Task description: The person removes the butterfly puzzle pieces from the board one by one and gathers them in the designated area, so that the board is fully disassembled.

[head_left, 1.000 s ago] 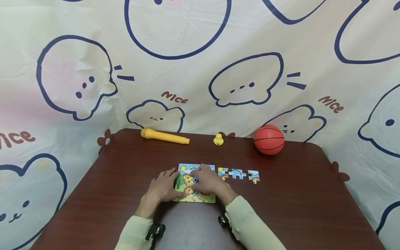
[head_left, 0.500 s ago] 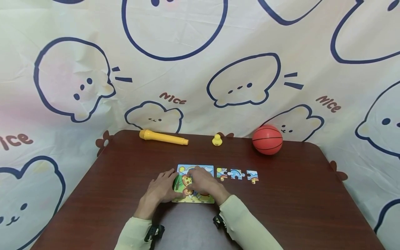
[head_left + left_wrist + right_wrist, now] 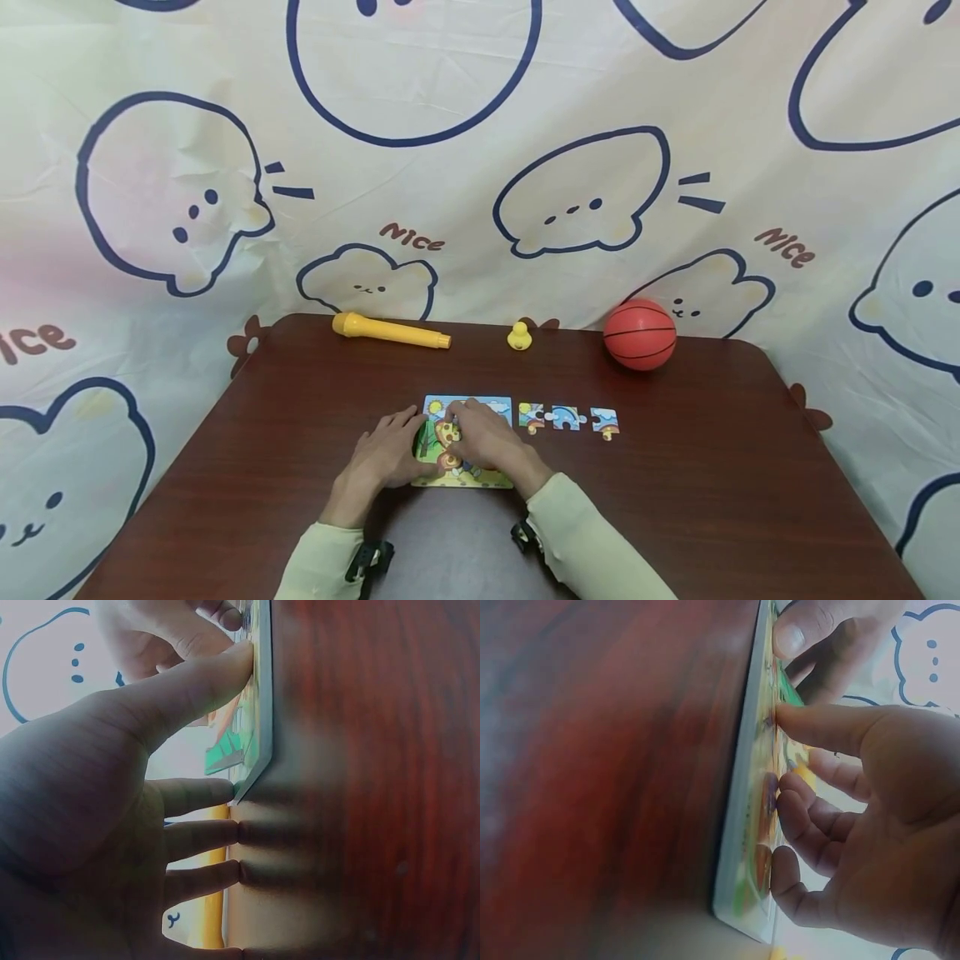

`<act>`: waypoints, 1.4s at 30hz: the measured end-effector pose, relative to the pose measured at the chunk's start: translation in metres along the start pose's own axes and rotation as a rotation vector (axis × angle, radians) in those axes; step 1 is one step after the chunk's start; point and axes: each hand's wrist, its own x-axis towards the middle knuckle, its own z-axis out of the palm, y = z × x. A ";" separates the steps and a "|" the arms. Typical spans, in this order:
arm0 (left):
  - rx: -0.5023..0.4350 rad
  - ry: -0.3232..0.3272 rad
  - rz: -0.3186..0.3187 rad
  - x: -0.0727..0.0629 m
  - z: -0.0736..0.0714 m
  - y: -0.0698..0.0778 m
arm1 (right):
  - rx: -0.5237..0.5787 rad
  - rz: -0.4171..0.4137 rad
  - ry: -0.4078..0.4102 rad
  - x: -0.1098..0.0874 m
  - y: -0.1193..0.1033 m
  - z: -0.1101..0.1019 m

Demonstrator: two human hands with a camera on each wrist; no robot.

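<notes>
Yellow mic-looking thing (image 3: pixel 392 330), little duck (image 3: pixel 519 337), red basketball (image 3: pixel 640 335) along the back of the surface (image 3: pixel 690 467), cartoon-print cloth (image 3: pixel 465 192) behind.

The worktop (image 3: pixel 712 467) looks like smooth, faintly shiny wood. The puzzle board (image 3: pixel 500 404) seems printed card, the backdrop (image 3: pixel 465 187) wrinkled cloth, the yellow stick (image 3: pixel 392 330) smooth plastic.

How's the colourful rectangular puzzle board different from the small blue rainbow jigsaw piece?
The colourful puzzle board is larger than the blue rainbow piece. The board has straight outer edges; the piece has knobs jutting left and right. The left hand and right hand touch the board; neither touches the piece. Both lie on the dark brown table.
</notes>
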 end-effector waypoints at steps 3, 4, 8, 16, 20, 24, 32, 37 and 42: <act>0.006 -0.002 0.002 -0.001 -0.001 0.000 | 0.059 -0.004 0.021 0.000 0.002 0.001; 0.009 -0.001 0.003 -0.001 -0.001 0.000 | 0.080 -0.009 0.027 0.000 0.002 0.001; 0.017 -0.005 0.005 -0.002 -0.003 0.001 | 0.143 -0.047 0.043 -0.001 0.005 0.002; 0.015 -0.013 0.000 -0.001 -0.004 -0.001 | 0.170 -0.121 0.080 -0.004 0.005 0.000; 0.014 -0.014 0.003 -0.001 -0.003 0.000 | 0.202 -0.102 0.095 -0.007 0.006 -0.005; 0.016 -0.011 0.006 0.000 -0.004 0.001 | 0.246 -0.102 0.140 -0.010 0.010 -0.012; 0.015 -0.007 0.009 -0.001 -0.004 0.001 | 0.295 -0.093 0.216 -0.016 0.028 -0.018; 0.010 -0.002 0.007 -0.001 -0.003 0.000 | 0.269 -0.084 0.239 -0.021 0.036 -0.021; 0.013 -0.003 0.007 -0.001 -0.002 0.000 | 0.263 -0.085 0.245 -0.027 0.043 -0.024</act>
